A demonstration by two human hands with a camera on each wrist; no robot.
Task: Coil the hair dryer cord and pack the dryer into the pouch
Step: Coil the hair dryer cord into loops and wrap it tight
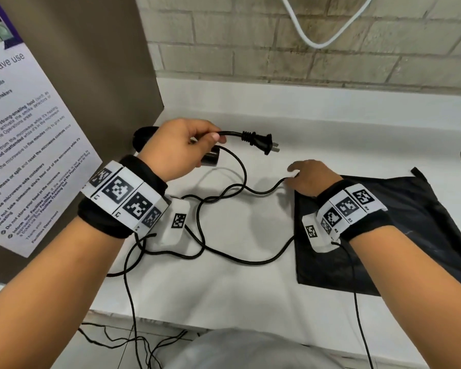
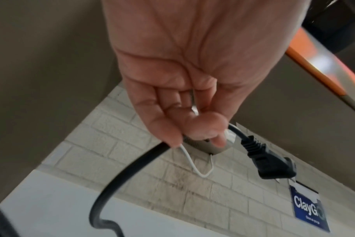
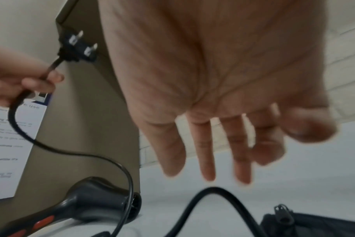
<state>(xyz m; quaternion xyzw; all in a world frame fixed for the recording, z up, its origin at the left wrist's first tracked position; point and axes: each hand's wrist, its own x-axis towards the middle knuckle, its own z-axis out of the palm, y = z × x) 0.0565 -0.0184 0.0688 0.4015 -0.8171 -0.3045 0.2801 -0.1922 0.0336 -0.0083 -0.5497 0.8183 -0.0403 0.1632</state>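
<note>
Behind left hand [image 1: 176,147], hair dryer [image 1: 144,137] mostly hidden; cord [image 1: 232,145] pinched.

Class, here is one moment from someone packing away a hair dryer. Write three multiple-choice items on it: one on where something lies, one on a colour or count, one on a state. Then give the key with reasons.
1. Where does the pouch lie?
A. On the counter under the right forearm
B. Hanging on the brick wall
C. Under the left hand

2. How many flat metal prongs does the plug show?
A. One
B. Two
C. Four

3. What state is the cord in?
A. Neatly coiled
B. Inside the pouch
C. Lying in loose loops on the counter

Key:
1 A: the head view shows the black pouch flat on the white counter, on the right.
2 B: the right wrist view shows two prongs.
3 C: the left hand pinches the cord near the plug, the right hand reaches open toward it, and the rest sprawls uncoiled.
</note>
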